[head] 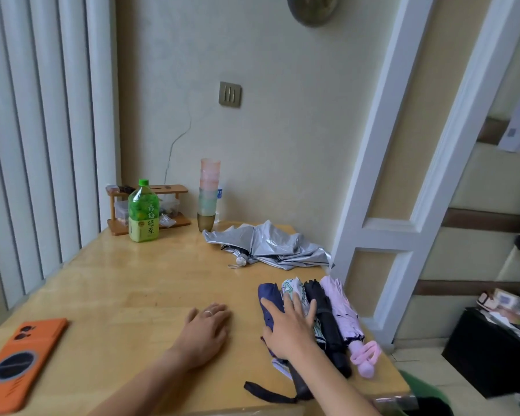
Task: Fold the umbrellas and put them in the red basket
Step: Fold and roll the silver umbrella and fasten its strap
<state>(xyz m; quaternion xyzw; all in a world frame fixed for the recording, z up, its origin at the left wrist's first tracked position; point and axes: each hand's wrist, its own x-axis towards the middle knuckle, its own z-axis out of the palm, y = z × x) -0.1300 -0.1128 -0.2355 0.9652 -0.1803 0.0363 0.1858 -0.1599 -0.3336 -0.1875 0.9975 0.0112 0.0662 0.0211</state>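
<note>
Several folded umbrellas lie side by side at the table's right edge: a navy umbrella (267, 298), a white patterned umbrella (293, 288), a black umbrella (327, 322) and a pink umbrella (344, 307). My right hand (288, 324) lies flat with straight fingers on the navy and patterned ones. Flat on the wooden table (126, 280), to their left, rests my left hand (206, 328), holding nothing. A silver umbrella (270, 246) lies unfolded and crumpled farther back. No red basket is in view.
An orange phone (21, 358) lies at the front left. At the back stand a green tea bottle (143, 213), a wooden rack (150, 205) and a stack of cups (209, 195). A white door frame (382, 163) rises right of the table.
</note>
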